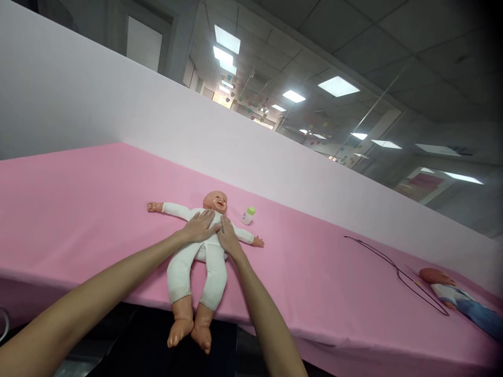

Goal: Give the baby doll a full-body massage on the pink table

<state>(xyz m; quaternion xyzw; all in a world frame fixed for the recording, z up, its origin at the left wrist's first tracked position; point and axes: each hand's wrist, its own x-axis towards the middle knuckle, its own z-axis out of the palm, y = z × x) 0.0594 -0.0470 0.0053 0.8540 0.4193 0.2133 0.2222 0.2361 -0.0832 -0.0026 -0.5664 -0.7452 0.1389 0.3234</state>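
A baby doll with a white cloth body lies on its back, its head toward the wall and its arms spread wide. Its feet hang past the front edge of the pink-covered table. Flat on the doll's chest rests my left hand, fingers stretched out toward its neck. My right hand lies open on the other side of the chest, close beside the left. Neither hand grips anything. A small bottle with a green cap is on the table, just beyond the doll's arm on the right.
A black cord lies looped on the right of the table. Past it is a second doll in white and blue clothing. A low white wall runs along the back, with glass above it.
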